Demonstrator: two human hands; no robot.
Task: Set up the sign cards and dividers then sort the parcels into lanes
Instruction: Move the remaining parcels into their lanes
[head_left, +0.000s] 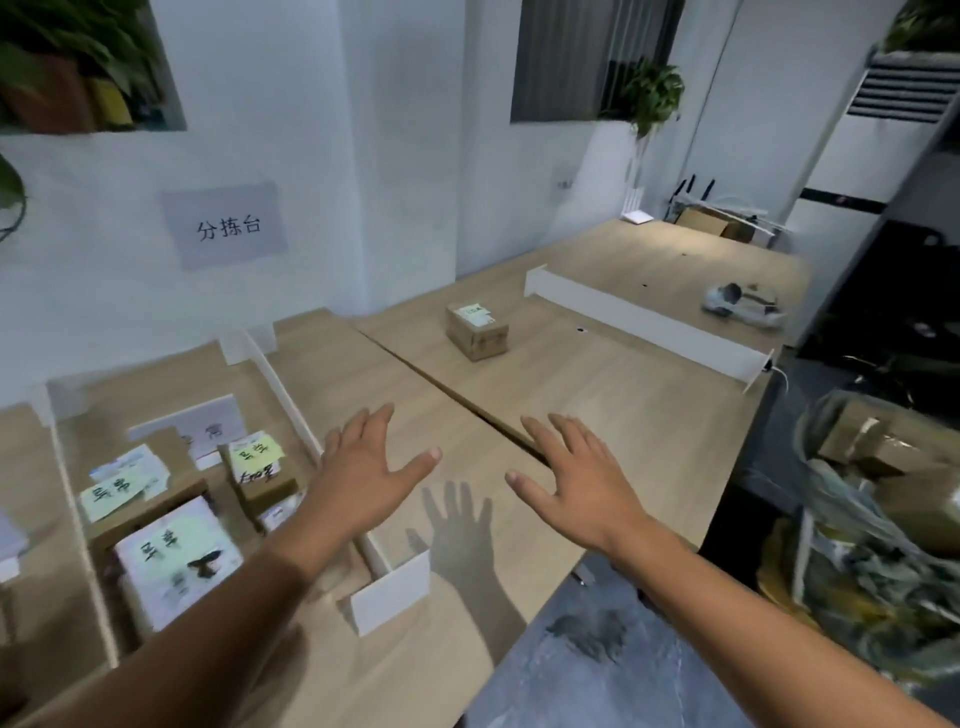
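Both forearms reach in from the bottom edge. Left hand (363, 470) flat, fingers spread, palm down, holding nothing, above the table (597, 415) just right of the near divider (291, 400). Right hand (576, 478) the same: spread wide, empty, over the seam between the two tabletops. One hand shadow lies on the wood between them.

Lanes, left to right:
- Lane left of the near divider: four parcels counted, packed close. A flat brown one (150, 493) with a green note and a white label; a small brown box (260, 470) with a yellow-green note on top; a white one (176, 556) nearest, with a green note and a dark mark; a fourth only partly seen behind the left forearm. A sign card (208, 423) stands behind them, its writing blurred.
- Another thin divider (78, 509) bounds this lane on its left; beyond it, only a white edge shows at the frame border.
- Wide lane between the near divider and the far divider (649, 325): one brown parcel (478, 331) with a pale label on top, alone, well apart from both hands.

Dividers counted: three. A paper sign (226, 226) is on the wall. At right, off the table, a clear bag (883, 519) holds more brown parcels; number cannot be told
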